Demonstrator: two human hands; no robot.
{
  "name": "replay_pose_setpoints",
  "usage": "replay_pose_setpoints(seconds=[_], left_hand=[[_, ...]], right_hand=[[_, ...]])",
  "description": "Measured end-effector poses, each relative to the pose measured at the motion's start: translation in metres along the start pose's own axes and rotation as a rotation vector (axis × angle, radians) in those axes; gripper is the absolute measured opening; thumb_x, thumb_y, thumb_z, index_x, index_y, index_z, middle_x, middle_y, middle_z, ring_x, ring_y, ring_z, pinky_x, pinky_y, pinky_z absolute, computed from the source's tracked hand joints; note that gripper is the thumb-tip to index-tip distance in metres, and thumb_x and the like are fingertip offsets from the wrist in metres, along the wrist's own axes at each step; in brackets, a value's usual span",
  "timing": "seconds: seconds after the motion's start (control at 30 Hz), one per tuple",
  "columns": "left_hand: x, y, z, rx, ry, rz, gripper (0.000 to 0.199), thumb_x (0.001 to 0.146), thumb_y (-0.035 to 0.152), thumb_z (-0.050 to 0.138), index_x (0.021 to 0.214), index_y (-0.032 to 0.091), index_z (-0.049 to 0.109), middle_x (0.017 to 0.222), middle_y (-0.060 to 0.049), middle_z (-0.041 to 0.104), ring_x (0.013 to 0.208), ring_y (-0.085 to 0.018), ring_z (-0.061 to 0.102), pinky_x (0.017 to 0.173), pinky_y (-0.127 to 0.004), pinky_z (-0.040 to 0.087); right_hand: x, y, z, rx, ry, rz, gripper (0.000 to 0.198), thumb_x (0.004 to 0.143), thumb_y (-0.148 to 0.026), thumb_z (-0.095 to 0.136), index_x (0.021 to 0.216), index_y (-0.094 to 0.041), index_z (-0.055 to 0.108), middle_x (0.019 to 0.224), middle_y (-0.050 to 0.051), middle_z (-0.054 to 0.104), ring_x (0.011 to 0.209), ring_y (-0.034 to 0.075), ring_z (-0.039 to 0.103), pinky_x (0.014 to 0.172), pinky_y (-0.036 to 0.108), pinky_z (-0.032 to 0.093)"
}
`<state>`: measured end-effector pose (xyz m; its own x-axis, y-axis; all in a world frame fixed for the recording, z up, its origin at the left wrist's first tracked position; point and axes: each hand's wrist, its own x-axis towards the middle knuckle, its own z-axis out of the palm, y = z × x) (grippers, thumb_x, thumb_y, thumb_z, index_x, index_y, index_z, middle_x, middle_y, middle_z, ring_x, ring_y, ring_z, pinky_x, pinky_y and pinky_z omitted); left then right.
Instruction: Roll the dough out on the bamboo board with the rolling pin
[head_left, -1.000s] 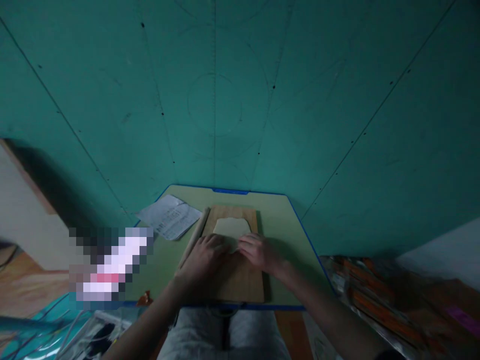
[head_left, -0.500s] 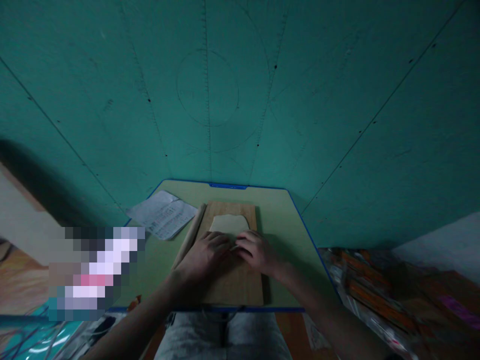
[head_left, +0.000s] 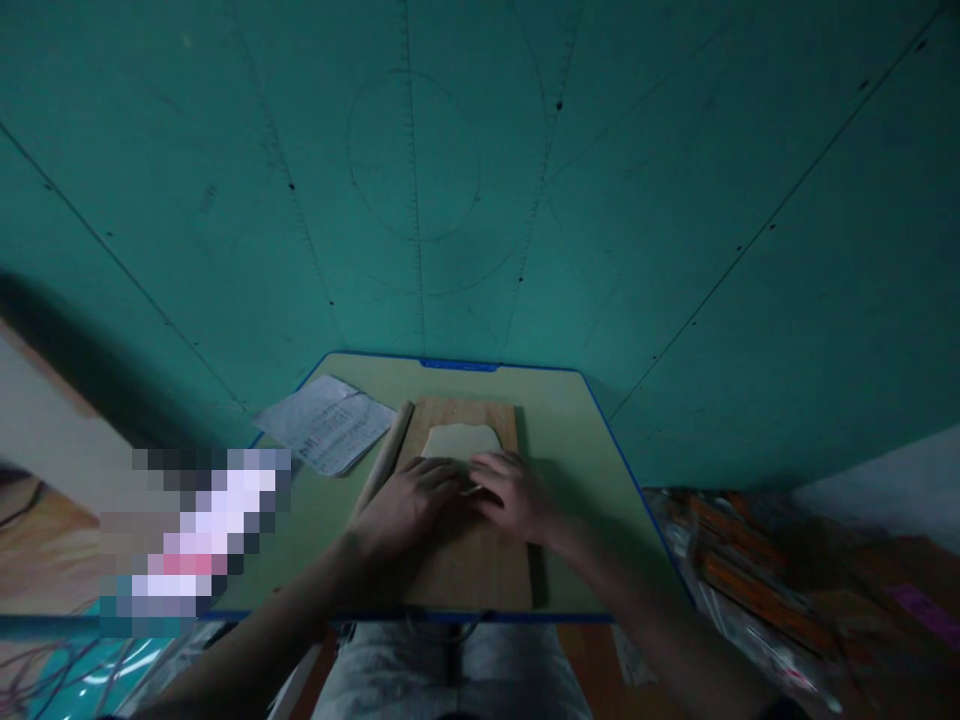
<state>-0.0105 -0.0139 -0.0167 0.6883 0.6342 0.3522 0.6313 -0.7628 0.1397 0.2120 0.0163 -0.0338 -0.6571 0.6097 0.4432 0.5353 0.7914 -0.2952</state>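
Printed paper sheet [head_left: 324, 423] at far left of the table [head_left: 577, 470], lying flat, untouched. Just right of it, wooden rolling pin [head_left: 384, 458] resting slantwise along the left edge of the wooden board [head_left: 480, 570], touching or nearly touching it; exact contact not discernible in the dim light.

Pale flattened sheet of dough [head_left: 459, 440] on the far half of the board, roughly rectangular with rounded corners, its near edge covered by both hands.

Left hand [head_left: 409, 505]: palm down, fingers extended and slightly curled, pressing on the near-left edge of the dough; nothing gripped. Right hand [head_left: 514, 495]: likewise flat and palm down on the near-right edge, fingertips meeting those of the left at the middle; nothing enclosed.

Handling assessment: dough judged soft, light, pliable, prone to stretching or tearing if lifted by one corner; likely somewhat tacky against bare wood. Best taken with flat fingers slid under the near edge at two spread points, or supported across both palms. Pinching at the thin margin inadvisable. Thickness not determinable from this view.

Cluttered packets [head_left: 742, 580] on the floor at right, well apart from the work.
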Motion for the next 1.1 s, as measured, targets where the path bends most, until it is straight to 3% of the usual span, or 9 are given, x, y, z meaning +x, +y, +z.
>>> replay_pose_setpoints(seconds=[0.1, 0.27, 0.37, 0.47, 0.57, 0.73, 0.9, 1.1], left_hand=[[0.001, -0.001, 0.002, 0.006, 0.018, 0.009, 0.017, 0.098, 0.016, 0.053, 0.109, 0.017, 0.066, 0.114, -0.008, 0.073, 0.111, -0.022, 0.066, 0.096, -0.039, 0.053], [-0.004, -0.011, -0.006, 0.012, 0.061, -0.004, 0.021, 0.099, 0.028, 0.055, 0.115, 0.019, 0.066, 0.117, -0.009, 0.072, 0.112, -0.023, 0.067, 0.095, -0.039, 0.054], [-0.006, -0.018, -0.017, 0.040, -0.016, -0.011, 0.026, 0.096, 0.035, 0.059, 0.116, 0.019, 0.066, 0.126, -0.011, 0.068, 0.121, -0.026, 0.062, 0.099, -0.043, 0.053], [-0.008, -0.021, -0.019, 0.038, -0.037, 0.031, 0.021, 0.099, 0.026, 0.053, 0.113, 0.019, 0.067, 0.119, -0.011, 0.070, 0.116, -0.024, 0.065, 0.097, -0.040, 0.054], [-0.009, -0.021, -0.011, 0.060, 0.018, 0.080, 0.022, 0.099, 0.022, 0.052, 0.115, 0.017, 0.066, 0.121, -0.012, 0.071, 0.115, -0.024, 0.066, 0.093, -0.040, 0.056], [-0.009, -0.021, -0.006, 0.011, 0.026, 0.034, 0.019, 0.100, 0.019, 0.050, 0.104, 0.015, 0.067, 0.117, -0.012, 0.072, 0.104, -0.022, 0.070, 0.089, -0.037, 0.057], [-0.010, -0.028, -0.015, -0.015, 0.033, 0.028, 0.023, 0.102, 0.029, 0.049, 0.105, 0.018, 0.069, 0.111, -0.009, 0.074, 0.101, -0.019, 0.071, 0.088, -0.034, 0.057], [-0.012, -0.035, -0.009, 0.028, 0.023, 0.047, 0.025, 0.101, 0.025, 0.048, 0.112, 0.018, 0.069, 0.119, -0.011, 0.072, 0.113, -0.022, 0.068, 0.095, -0.040, 0.055]], right_hand=[[0.007, -0.001, 0.004, -0.023, -0.024, -0.050, 0.005, 0.091, -0.022, 0.068, 0.089, -0.021, 0.073, 0.106, 0.007, 0.073, 0.104, 0.022, 0.063, 0.096, 0.039, 0.047], [0.012, 0.001, 0.012, 0.092, 0.057, -0.006, 0.019, 0.096, -0.019, 0.059, 0.082, -0.020, 0.071, 0.086, 0.004, 0.074, 0.085, 0.017, 0.066, 0.081, 0.030, 0.050], [0.009, 0.001, 0.010, 0.175, 0.089, 0.079, 0.017, 0.096, -0.019, 0.060, 0.082, -0.021, 0.071, 0.089, 0.004, 0.074, 0.084, 0.016, 0.067, 0.079, 0.028, 0.051], [0.010, -0.003, 0.006, 0.185, 0.032, 0.106, 0.009, 0.092, -0.023, 0.066, 0.098, -0.021, 0.072, 0.104, 0.006, 0.073, 0.097, 0.019, 0.067, 0.086, 0.031, 0.052], [0.015, -0.008, 0.006, 0.113, -0.041, 0.070, 0.031, 0.085, -0.030, 0.075, 0.115, -0.022, 0.070, 0.121, 0.009, 0.068, 0.111, 0.023, 0.063, 0.096, 0.037, 0.050], [0.025, -0.016, 0.012, 0.003, -0.064, -0.009, 0.010, 0.092, -0.026, 0.068, 0.098, -0.021, 0.074, 0.105, 0.007, 0.073, 0.099, 0.022, 0.065, 0.090, 0.036, 0.049], [0.026, -0.018, 0.019, 0.041, 0.005, 0.038, 0.016, 0.093, -0.022, 0.066, 0.079, -0.019, 0.072, 0.086, 0.004, 0.074, 0.083, 0.018, 0.067, 0.078, 0.030, 0.050], [0.024, -0.014, 0.019, 0.241, 0.099, 0.174, 0.011, 0.092, -0.015, 0.065, 0.086, -0.021, 0.072, 0.091, 0.003, 0.075, 0.085, 0.016, 0.068, 0.077, 0.027, 0.053]])
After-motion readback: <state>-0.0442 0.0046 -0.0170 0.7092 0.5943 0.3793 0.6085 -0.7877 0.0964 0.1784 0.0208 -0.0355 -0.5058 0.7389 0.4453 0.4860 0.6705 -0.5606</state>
